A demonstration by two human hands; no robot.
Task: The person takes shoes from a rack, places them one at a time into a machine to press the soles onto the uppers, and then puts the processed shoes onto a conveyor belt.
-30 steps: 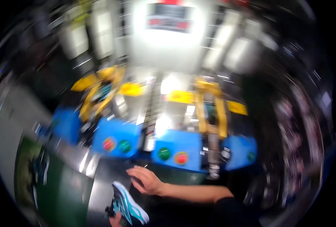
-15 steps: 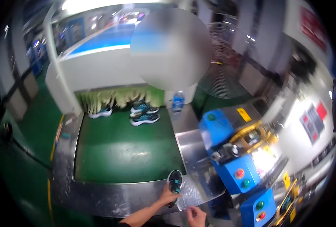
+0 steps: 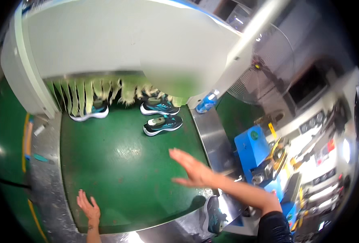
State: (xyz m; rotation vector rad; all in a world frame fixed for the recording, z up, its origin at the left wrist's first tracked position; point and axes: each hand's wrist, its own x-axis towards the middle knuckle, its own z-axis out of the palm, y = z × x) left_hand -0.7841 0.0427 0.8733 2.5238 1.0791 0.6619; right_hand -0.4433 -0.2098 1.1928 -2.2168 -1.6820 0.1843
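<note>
My left hand (image 3: 89, 207) hovers over the near left corner of the green belt (image 3: 118, 170), fingers spread and nothing in it. Further right, my right hand (image 3: 192, 169) reaches over the belt, also empty, with its fingers stretched out and the thumb apart. Below my right forearm, a dark sneaker (image 3: 213, 215) with teal details lies on the near metal ledge; neither hand touches it. Two black and teal sneakers with white soles, a nearer one (image 3: 163, 124) and a farther one (image 3: 160, 107), sit at the belt's far right. Another sneaker (image 3: 89, 114) is partly under the strip curtain.
A pale fringed strip curtain (image 3: 125, 91) hangs from the white machine housing (image 3: 106, 40). On the right metal rail stands a blue-labelled bottle (image 3: 207, 102). Blue control boxes (image 3: 252, 148) and a caged fan (image 3: 260, 67) are at right. A teal-handled tool (image 3: 40, 158) lies on the left rail.
My left hand has let go of the sneaker, which now lies on the ledge, and moved left. My right hand has risen forward over the belt. The head view has shifted closer to the curtain.
</note>
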